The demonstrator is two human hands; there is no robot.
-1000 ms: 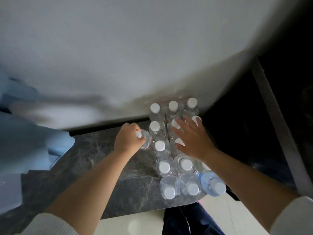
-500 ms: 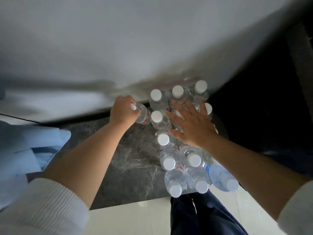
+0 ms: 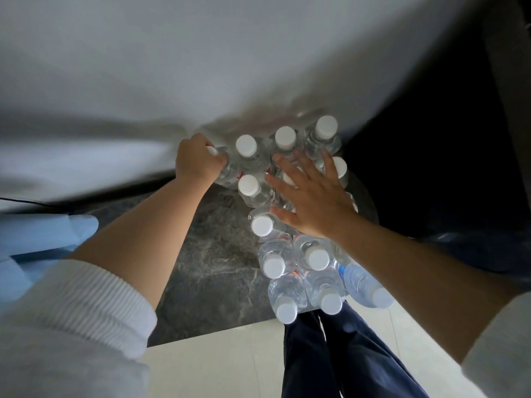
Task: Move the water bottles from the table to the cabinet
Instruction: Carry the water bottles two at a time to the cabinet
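Several clear water bottles with white caps (image 3: 290, 254) stand packed together on the right part of a dark marble table (image 3: 209, 262). My left hand (image 3: 196, 159) grips the neck of one bottle (image 3: 227, 170) at the far left corner of the group, its cap half hidden under my fingers. Over the middle of the group my right hand (image 3: 310, 196) lies flat with fingers spread, resting on bottle caps and hiding some of them. A bluish bottle (image 3: 365, 285) leans at the group's near right edge.
A white wall (image 3: 201, 67) rises right behind the table. A dark opening (image 3: 431, 153) lies to the right of the bottles. Light blue cloth (image 3: 43, 242) sits at the left edge. Pale floor tiles (image 3: 215, 366) and my dark trousers (image 3: 339, 357) are below the table's near edge.
My left hand has carried its bottle away from me to the group's far left corner. My right hand stays spread on the caps. The camera has shifted closer.
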